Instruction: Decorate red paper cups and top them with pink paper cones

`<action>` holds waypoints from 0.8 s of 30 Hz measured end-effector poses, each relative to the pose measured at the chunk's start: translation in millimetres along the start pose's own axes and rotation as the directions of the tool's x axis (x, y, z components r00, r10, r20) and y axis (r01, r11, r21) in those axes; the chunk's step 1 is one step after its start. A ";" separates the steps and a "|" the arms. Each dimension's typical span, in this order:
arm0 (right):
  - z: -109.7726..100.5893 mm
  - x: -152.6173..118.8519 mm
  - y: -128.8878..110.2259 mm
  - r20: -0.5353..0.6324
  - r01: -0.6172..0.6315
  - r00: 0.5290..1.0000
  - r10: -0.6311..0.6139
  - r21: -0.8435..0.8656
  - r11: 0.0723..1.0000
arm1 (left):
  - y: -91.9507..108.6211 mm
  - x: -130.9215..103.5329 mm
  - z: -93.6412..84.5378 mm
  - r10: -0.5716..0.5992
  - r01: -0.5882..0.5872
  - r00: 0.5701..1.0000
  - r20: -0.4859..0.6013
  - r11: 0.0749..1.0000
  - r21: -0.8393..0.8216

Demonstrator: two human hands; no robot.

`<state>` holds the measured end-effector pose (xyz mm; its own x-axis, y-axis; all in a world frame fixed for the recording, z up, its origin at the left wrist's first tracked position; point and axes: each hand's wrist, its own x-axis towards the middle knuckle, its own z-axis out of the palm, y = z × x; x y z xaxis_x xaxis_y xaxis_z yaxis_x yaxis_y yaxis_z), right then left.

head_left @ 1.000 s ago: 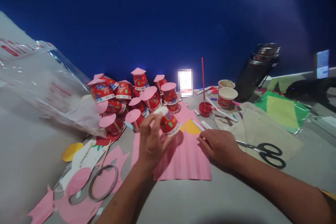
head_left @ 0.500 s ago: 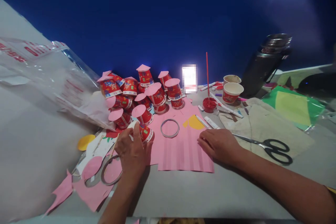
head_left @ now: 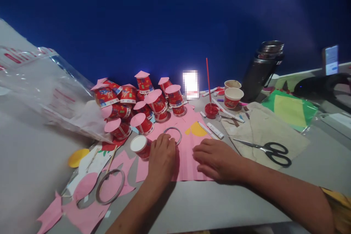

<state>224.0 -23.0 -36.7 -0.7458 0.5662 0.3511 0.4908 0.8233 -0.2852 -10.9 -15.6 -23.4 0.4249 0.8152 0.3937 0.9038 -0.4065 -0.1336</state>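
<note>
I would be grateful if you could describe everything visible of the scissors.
The scissors have two black, plastic-looking finger loops and slim metal blades that look closed or nearly so. They lie flat on the beige cloth, loops to the right, slightly nearer the wearer than the tip, which points left. The tip ends close to the right hand, seemingly without contact. Neither hand holds them, and nothing visible lies on top.

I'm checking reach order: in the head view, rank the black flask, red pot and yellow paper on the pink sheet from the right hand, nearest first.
From the right hand:
1. Yellow paper, just beyond the fingers.
2. Red pot, farther back.
3. Black flask, back right.
</note>
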 end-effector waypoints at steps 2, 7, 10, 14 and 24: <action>6.1 -1.4 -0.2 -0.014 0.037 0.999 -0.037 0.014 0.999 | -2.0 4.5 6.9 -0.012 0.010 0.997 0.080 1.000 0.025; 17.0 -2.8 4.8 0.023 -0.011 1.000 0.012 -0.017 1.000 | -4.6 -0.7 6.6 0.059 -0.059 0.998 0.038 0.998 -0.023; 16.4 -2.7 6.9 0.036 -0.049 0.998 0.049 -0.020 0.999 | -0.6 -19.6 -6.1 0.117 -0.127 0.990 -0.079 0.981 -0.146; 15.2 -3.4 5.6 0.039 -0.081 0.996 0.081 -0.026 0.996 | 10.6 -48.7 -18.0 0.107 -0.112 0.994 -0.036 0.957 -0.267; 12.9 0.5 -1.9 0.048 -0.126 0.991 0.128 -0.047 0.991 | 19.0 -56.2 -6.1 0.087 -0.059 0.994 0.073 0.945 -0.323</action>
<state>216.9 -24.8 -47.4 -0.6974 0.6645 0.2684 0.6013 0.7464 -0.2853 -17.9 -71.6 -42.5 0.5043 0.8048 0.3129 0.8123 -0.5651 0.1445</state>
